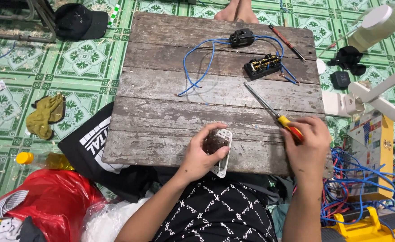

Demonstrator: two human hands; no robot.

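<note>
Faceplate (222,154), white, sits gripped in the left hand (202,154) at the board's (161,116) near edge; right hand (307,143) is clenched round a screwdriver (271,110). Farther off, two black sockets (262,66) with loose blue wires (197,67) look unfinished. A yellow box (374,143) with coloured labels stands right

The floor (85,67) is laid with green tiles patterned in white leaf motifs, lit evenly and bright. A weathered grey plank board (170,89) serves as a low work surface (its boards are cracked and stained). Sawdust (9,33) lies scattered near metal legs (36,18) at the upper left.
</note>
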